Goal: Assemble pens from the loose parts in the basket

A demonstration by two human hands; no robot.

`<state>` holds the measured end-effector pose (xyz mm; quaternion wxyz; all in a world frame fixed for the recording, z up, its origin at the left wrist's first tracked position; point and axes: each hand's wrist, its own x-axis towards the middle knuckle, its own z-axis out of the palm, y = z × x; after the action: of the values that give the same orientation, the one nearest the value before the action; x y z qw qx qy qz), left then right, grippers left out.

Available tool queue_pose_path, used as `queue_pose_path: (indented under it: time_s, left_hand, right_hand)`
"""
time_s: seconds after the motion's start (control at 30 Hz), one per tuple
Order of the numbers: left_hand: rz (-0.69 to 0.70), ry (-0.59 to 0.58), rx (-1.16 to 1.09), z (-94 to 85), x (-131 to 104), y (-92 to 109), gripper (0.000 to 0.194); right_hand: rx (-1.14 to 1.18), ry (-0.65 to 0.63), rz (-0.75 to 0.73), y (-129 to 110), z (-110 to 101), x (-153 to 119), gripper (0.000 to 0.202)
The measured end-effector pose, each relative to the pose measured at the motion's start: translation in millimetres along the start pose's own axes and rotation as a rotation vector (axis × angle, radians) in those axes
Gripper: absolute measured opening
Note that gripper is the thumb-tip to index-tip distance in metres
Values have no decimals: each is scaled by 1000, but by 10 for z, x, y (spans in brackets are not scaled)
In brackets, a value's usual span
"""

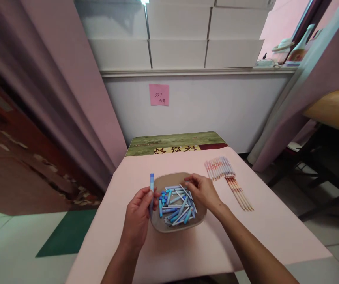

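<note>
Upright in my left hand (141, 205) is a blue pen barrel (152, 182), pinched between thumb and fingers beside the basket's left edge. A beige basket (178, 228) stands on the pink-covered table, holding many blue and white pen parts (182, 205) and several small bright blue pieces (163, 198). My right hand (203, 189) reaches over the basket's upper right rim with its fingers curled together. Whatever its fingertips may hold is too small to make out.
Right of the basket lie a row of pens (220, 168) and several brown-and-cream pens (239, 193) side by side. The pink table cover (122, 221) ends before a green patterned strip (175, 139). A pink note (159, 94) is on the wall.
</note>
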<state>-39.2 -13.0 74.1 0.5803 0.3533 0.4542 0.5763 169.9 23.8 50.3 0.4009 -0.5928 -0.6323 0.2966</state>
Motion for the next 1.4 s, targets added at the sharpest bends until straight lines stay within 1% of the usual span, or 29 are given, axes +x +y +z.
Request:
queue_pose_path:
  time_s: [0.07, 0.1, 0.17, 0.3, 0.47, 0.6, 0.7, 0.83, 0.93, 1.03, 1.17, 1.3, 1.33, 1.37, 1.4]
  left_hand:
    - [11, 11, -21, -26, 8, 24, 28]
    - [9, 8, -28, -32, 4, 26, 27]
    - [-4, 3, -37, -42, -8, 19, 25]
    - [-18, 17, -42, -102, -1, 12, 25]
    - [-20, 41, -81, -212, 65, 16, 25]
    - [-39, 44, -91, -260, 108, -11, 25]
    - [-42, 44, -93, -282, 135, -27, 25]
    - [-38, 42, -80, -323, 167, -34, 24]
    - [-34, 28, -73, -349, 179, -46, 25]
    - [-43, 14, -55, -337, 178, -58, 26]
    - [-68, -10, -42, -280, 165, -38, 28]
    - [-92, -14, -41, -258, 140, -4, 28]
    - [-92, -14, -36, -257, 132, -3, 29]
    - [-94, -16, -32, -255, 125, -8, 29]
    - [-99, -20, -30, -250, 119, -18, 29]
  right_hand:
    - [-345, -138, 2, 43, 110, 1, 19]
    - [-465, -189, 7, 50, 164, 6, 19]
    - [-598, -247, 18, 49, 258, 26, 20]
    - [-679, -279, 22, 34, 371, 95, 21]
    - [-748, -308, 5, 12, 420, 173, 22]
    - [-784, -314, -13, -48, 487, 206, 22]
    - [-788, -344, -44, -129, 610, 202, 20]
    - [-785, -409, -82, -219, 842, 192, 20]
    - [-789, -429, -86, -227, 973, 212, 21]
    - [-774, -438, -91, -206, 1029, 238, 19]
    - [-705, -425, -95, -196, 1008, 243, 14]
    - [-607, -348, -72, -192, 876, 251, 15]
    - [-544, -300, -51, -188, 828, 258, 16]
    - [-433, -242, -18, -184, 778, 266, 15]
    - [-269, -181, 24, -182, 727, 271, 14]
